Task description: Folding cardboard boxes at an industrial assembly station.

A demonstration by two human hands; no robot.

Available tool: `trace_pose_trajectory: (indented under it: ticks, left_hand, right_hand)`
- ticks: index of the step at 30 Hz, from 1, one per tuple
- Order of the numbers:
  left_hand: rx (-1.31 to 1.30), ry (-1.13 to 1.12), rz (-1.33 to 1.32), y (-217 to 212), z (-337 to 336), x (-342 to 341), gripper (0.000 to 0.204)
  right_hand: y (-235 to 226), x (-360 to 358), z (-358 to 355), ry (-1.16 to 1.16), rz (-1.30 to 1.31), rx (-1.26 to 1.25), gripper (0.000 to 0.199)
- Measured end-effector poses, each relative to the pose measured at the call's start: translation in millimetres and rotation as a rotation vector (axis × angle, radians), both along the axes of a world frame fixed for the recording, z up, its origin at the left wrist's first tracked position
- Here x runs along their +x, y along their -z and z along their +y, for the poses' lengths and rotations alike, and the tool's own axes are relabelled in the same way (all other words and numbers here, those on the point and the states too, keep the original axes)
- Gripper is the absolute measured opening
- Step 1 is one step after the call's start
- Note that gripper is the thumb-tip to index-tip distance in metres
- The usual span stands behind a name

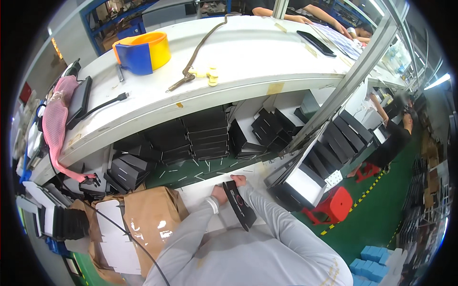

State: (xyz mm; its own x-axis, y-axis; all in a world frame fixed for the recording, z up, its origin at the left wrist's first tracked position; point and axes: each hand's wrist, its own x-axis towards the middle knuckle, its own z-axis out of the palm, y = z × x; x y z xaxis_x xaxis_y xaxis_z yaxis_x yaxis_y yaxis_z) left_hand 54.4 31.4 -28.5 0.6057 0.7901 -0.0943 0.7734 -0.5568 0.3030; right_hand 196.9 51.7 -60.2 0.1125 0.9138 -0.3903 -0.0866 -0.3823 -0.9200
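A flat black box (240, 206) with printing on its face is held upright and slightly tilted in front of my body, above a white work surface (195, 190). My left hand (220, 194) is closed at the box's left side, its fingers partly hidden behind it. At the far end of the box, my right hand (238, 180) has its fingers curled against the upper edge. Both grey sleeves reach in from the lower edge of the view.
Stacks of black boxes (207, 131) fill the space under the white bench (267, 47). A brown paper-wrapped pack (152, 214) stands left, a carton of black boxes (305, 178) right, near a red stool (331, 206). Other people work beyond.
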Motion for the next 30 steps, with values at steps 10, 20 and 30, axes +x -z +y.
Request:
trace_pose_trajectory:
  ticks: [10, 20, 30]
  left_hand:
    - [0.06, 0.225, 0.302, -57, -14, -27, 0.019]
    - [0.154, 0.177, 0.142, -26, -3, -13, 0.024]
    - [-2.762, -0.71, -2.33, -12, 13, 25, 0.02]
  right_hand:
    - [1, 0, 2, -0.037, 0.105, -0.026, 0.031]
    - [17, -4, 3, -0.065, -0.021, 0.072, 0.026]
    - [29, -1, 8, -0.076, -0.049, 0.082, 0.028]
